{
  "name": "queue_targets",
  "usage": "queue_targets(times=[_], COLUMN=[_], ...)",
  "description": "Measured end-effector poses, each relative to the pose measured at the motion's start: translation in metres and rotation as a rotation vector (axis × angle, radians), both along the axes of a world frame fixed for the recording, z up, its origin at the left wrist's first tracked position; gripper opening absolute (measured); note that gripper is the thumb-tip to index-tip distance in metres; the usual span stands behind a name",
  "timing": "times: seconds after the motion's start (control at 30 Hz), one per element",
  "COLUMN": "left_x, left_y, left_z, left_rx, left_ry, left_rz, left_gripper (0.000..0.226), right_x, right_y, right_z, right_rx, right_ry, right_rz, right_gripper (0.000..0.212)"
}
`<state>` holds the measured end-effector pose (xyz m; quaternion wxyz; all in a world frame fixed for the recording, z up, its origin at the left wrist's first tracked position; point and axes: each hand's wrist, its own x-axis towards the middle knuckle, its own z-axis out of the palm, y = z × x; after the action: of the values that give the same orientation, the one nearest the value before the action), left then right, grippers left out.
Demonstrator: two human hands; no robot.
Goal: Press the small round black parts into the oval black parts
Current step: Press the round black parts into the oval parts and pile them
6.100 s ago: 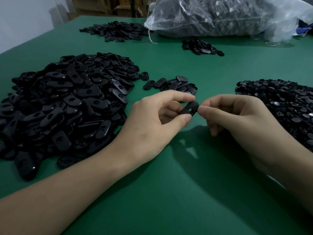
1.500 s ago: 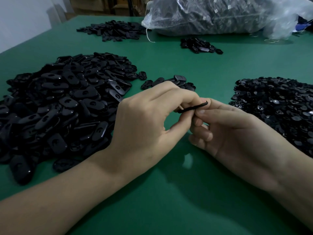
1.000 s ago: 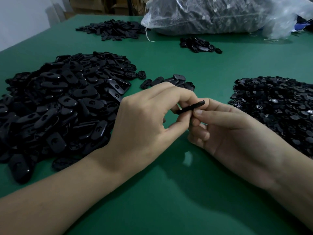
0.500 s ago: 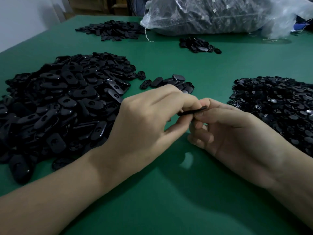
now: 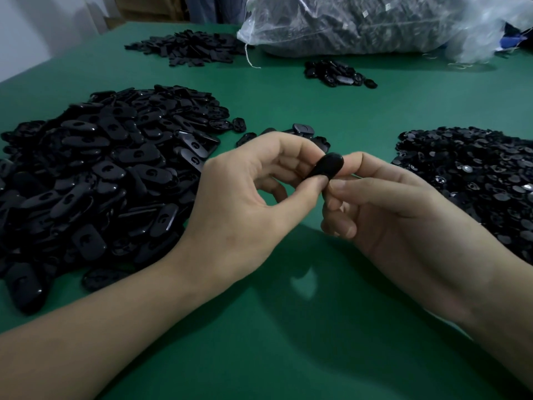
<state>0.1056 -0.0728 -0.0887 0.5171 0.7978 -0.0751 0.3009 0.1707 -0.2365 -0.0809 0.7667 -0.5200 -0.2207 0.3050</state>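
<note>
left: oval-part pile [image 5: 95, 174] | right: round-part pile [image 5: 473, 180] | ahead: small cluster [image 5: 305, 132] | passage: green table [image 5: 288, 356] between piles

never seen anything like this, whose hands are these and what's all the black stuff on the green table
No machine here: a person works with bare hands. The camera sits on their head, looking forward and down, so both arms enter from the bottom edge. The left hand and the right hand together pinch one oval black part above the green table. On the left lies a big heap of oval parts; on the right, a heap of small round parts. The job is pressing a round part into each oval. A few ovals lie just behind the hands, and a clear plastic bag of dark pieces lies at the far edge. Whether a round part already sits in the held oval cannot be seen.
</note>
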Motion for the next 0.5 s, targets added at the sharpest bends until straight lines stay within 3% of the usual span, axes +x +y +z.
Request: queue_targets(times=[0.5], left_x=[0.0029], left_y=[0.0024], left_z=[0.0021], left_rx=[-0.191], left_ry=[0.120], left_rz=[-0.216], left_gripper=[0.016], right_x=[-0.0079], right_y=[-0.0015], right_z=[0.0053], right_rx=[-0.076], right_ry=[-0.077], right_rz=[-0.072], right_gripper=[0.011])
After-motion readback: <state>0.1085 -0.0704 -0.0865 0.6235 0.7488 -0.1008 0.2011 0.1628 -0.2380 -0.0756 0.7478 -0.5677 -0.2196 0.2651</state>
